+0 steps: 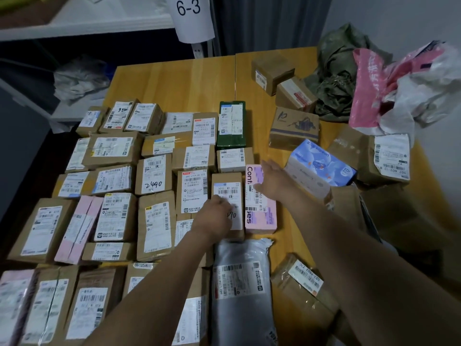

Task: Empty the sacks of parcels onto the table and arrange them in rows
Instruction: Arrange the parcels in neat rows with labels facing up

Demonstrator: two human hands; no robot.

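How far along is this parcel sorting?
Well along. Done: labelled parcels sit in tidy rows on the table's left. In hand: the left hand rests on a brown box, the right hand on the pink box beside it. Still to do: loose boxes lie scattered on the right, by the crumpled sacks.

Left hand [215, 217]: palm down, knuckles up, fingers bent downward, tips hidden beneath the knuckles, grip not readable. Left forearm [154, 283]: bare, entering from bottom edge, angled up and rightward, wrist straight. Right hand [273, 178]: further forward than the left, palm down, fingers straight and together, pointing up-left, thumb spread out to the left. Right forearm [361, 245]: bare, entering from lower right corner, stretched long toward upper left. Hands near each other, not touching.
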